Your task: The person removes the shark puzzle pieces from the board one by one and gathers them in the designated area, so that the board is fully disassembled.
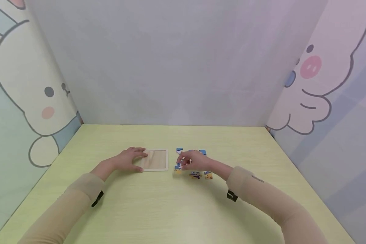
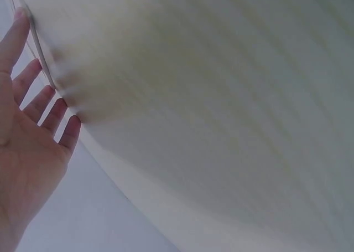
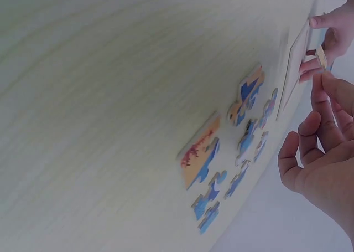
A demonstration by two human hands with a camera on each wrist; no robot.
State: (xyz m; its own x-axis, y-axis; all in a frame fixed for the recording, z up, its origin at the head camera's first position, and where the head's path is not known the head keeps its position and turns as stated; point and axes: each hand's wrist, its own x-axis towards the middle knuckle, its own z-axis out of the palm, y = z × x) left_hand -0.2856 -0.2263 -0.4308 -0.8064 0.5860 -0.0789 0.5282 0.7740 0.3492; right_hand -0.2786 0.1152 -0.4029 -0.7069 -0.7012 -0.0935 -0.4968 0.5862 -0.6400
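My left hand (image 1: 128, 159) rests at the left side of a shallow wooden puzzle frame (image 1: 157, 160), thumb and fingers spread and touching its edge. In the left wrist view the fingers (image 2: 71, 134) look fairly straight. Just right of the frame, my right hand (image 1: 193, 160) hovers over loose jigsaw pieces. Between thumb and index finger it pinches a small puzzle piece (image 3: 321, 57), clear of the table in the right wrist view; its picture side cannot be made out. Partly hidden under that hand in the head view are several printed puzzle pieces (image 1: 208, 175).
Blue and orange puzzle pieces (image 3: 199, 152) lie flat and apart on the pale wooden table (image 1: 183, 206). A grey curtain (image 1: 170, 67) rises behind the table. Cartoon-printed cloths (image 1: 338, 101) flank both sides.
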